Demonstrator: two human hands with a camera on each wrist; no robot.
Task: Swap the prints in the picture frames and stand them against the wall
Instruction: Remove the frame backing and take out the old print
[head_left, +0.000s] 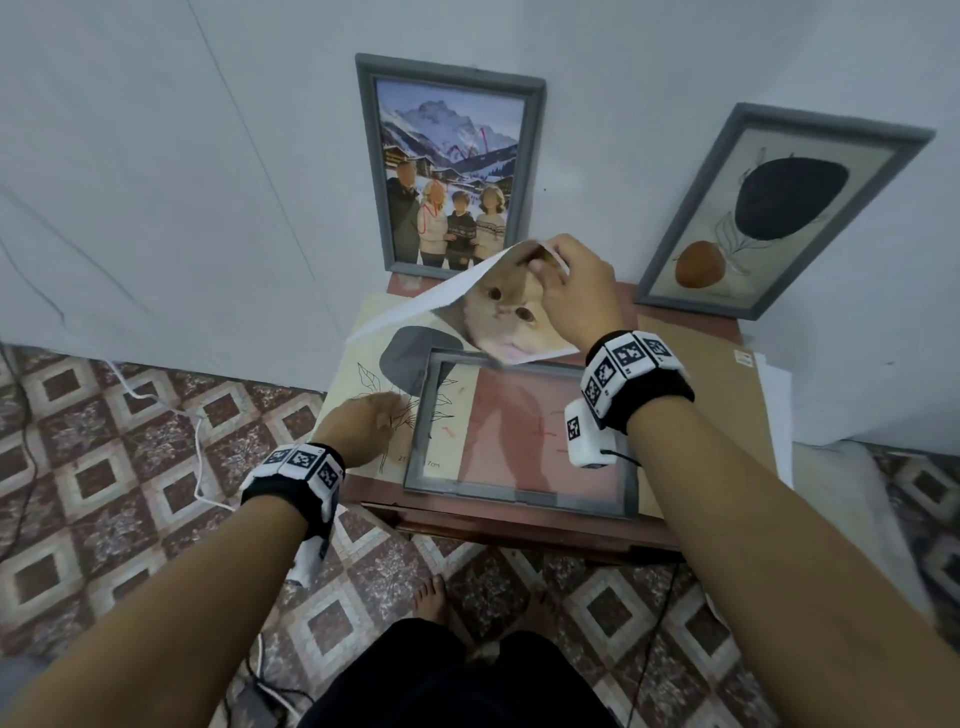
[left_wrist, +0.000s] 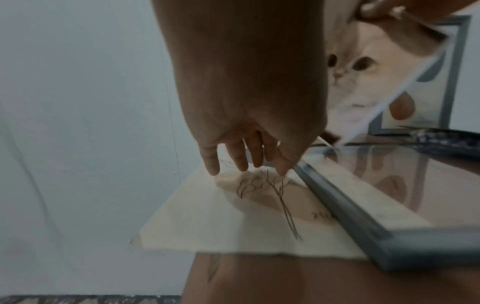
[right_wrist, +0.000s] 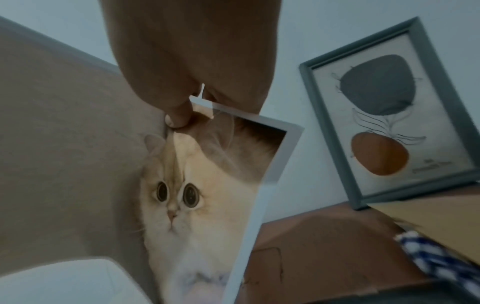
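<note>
cat print (head_left: 498, 317) curled midair, empty grey frame (head_left: 519, 436) flat

Dim, flat light; wrist views blurry, edges warped.

The cat print (head_left: 498, 317) shows a cream-and-ginger cat with dark eyes inside a white border, above a grey frame (head_left: 519, 431) lying on a reddish-brown table (head_left: 519, 530). The botanical print (head_left: 374, 384) is cream with a slate-grey blob and thin black leaf lines. The floor (head_left: 130, 441) is tiled in maroon, beige and white diamonds.
</note>
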